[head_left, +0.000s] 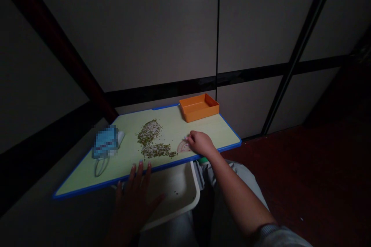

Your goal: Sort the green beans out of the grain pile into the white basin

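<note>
My right hand (200, 142) rests on the pale table top (124, 162) near its front edge, with the fingers curled in. Whatever lies inside those fingers, if anything, is hidden. Beside the fingertips, and partly covered by the hand, is a reddish protractor shape (183, 146); I cannot tell whether it is printed or loose. Two adjoining patches of small green-brown and pale seeds or grains (150, 131) spread left of it. My left hand (135, 191) is in shadow, its fingers spread, over the front edge and the white drawer (176, 185). It holds nothing visible.
An orange open box (199, 110) stands at the back right corner. A blurred blue item (104, 141) with a loop lies at the left side. The table has a blue rim (174, 161). Panelled cabinet doors (162, 38) rise behind; a dark red floor (290, 170) is at right.
</note>
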A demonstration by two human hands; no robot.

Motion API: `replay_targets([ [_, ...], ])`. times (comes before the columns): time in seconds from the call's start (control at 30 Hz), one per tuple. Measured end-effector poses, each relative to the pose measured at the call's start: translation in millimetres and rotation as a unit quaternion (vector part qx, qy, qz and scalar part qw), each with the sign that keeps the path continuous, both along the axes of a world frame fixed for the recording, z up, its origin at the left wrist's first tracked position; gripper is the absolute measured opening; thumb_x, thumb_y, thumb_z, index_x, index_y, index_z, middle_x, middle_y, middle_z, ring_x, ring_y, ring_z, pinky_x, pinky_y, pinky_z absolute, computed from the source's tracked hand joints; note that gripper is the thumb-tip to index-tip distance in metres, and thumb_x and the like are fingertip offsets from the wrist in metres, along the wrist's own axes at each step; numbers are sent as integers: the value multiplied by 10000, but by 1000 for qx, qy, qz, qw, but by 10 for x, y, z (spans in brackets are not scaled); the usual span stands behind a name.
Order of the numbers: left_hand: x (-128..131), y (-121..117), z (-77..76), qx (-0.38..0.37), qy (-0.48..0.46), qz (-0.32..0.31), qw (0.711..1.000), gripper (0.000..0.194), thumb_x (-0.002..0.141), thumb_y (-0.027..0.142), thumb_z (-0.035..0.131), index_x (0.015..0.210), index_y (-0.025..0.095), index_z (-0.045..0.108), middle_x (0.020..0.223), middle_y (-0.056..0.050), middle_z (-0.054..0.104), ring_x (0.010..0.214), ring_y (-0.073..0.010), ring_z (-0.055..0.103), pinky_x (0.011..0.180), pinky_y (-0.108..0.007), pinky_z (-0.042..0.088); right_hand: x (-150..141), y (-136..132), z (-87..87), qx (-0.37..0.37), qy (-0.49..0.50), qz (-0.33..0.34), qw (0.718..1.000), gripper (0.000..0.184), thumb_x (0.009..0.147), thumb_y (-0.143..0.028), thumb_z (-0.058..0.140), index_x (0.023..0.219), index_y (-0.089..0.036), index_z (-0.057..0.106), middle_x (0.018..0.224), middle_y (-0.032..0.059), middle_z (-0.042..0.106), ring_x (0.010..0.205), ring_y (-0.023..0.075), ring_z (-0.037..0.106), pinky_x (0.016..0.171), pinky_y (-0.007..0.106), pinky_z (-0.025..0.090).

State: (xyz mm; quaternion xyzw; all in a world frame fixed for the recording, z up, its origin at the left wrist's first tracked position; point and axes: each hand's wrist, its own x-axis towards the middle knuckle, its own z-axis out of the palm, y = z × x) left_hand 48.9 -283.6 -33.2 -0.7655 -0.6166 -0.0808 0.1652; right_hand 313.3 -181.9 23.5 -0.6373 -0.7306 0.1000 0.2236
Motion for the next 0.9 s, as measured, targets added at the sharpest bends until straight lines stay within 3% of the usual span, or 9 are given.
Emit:
replay_targets([
  [0.43, 29, -23, 54, -11, 5, 3, 1000, 821, 802, 585, 442, 1476, 151, 267, 1580, -150, 182, 1461, -334, 147, 1098, -627, 185, 2, -54, 37, 10, -29, 27, 999, 311, 953, -412, 407, 947, -207, 640, 906, 69, 728, 804, 179, 637, 617, 269, 302],
  [0.9, -20, 20, -34, -8, 4, 2, 1000, 838, 792, 610, 450, 1477, 165, 268, 1578, -147, 185, 1455, -348, 161, 1096, -639, 170, -38, -93, 49, 26, -98, 35, 994, 317, 966, -394, 369, 1004, -202, 619, 905, 93, 733, 818, 214, 665, 654, 279, 352],
])
